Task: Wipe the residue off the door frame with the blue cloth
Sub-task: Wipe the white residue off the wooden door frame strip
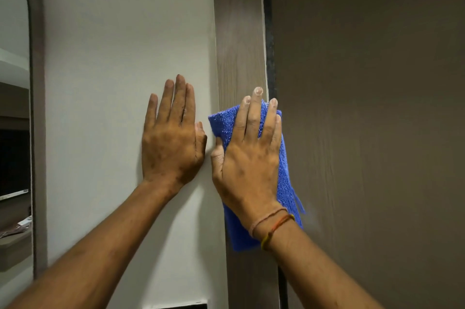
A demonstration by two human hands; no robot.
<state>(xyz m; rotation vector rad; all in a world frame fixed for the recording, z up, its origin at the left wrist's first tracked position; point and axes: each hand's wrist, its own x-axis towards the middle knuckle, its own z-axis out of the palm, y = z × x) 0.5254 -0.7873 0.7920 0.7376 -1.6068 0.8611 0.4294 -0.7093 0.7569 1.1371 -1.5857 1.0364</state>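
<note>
A brown wood-grain door frame (239, 39) runs vertically through the middle of the view. My right hand (249, 155) lies flat on it, pressing a folded blue cloth (286, 182) against the frame, fingers spread and pointing up. The cloth sticks out to the left of my fingers and hangs down past my wrist. A pale whitish haze shows on the frame above the cloth. My left hand (172, 137) rests flat on the white wall (120, 57) just left of the frame, fingers together, holding nothing.
The brown door (364, 107) fills the right side, with a dark gap strip (270, 44) between it and the frame. An arched mirror with a grey border (37, 82) hangs at the far left, reflecting a room.
</note>
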